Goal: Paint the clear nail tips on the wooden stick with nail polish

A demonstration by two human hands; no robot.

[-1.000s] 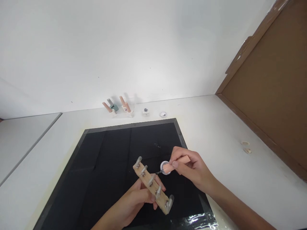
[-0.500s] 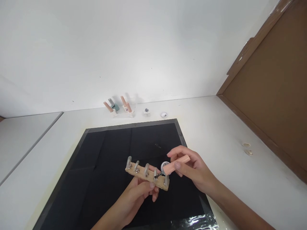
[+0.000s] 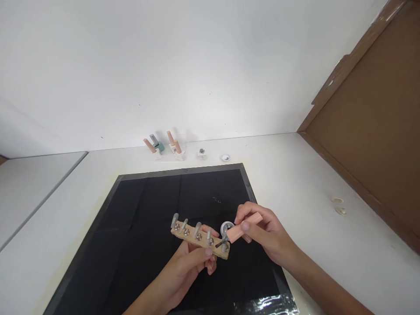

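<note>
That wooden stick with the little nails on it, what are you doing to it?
The left hand holds up a wooden strip carrying a row of grey fake nail tips. The right hand pinches a peach-handled polish brush, its dark bristles touching the tip at the strip's right end. Both hover above a black mat on the white table. A small round pot sits beside the brush.

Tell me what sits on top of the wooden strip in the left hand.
Five grey nail tips stand in a row on the wooden strip, each on a metal stud. The brush held by the right hand covers part of the rightmost nail tip.
</note>
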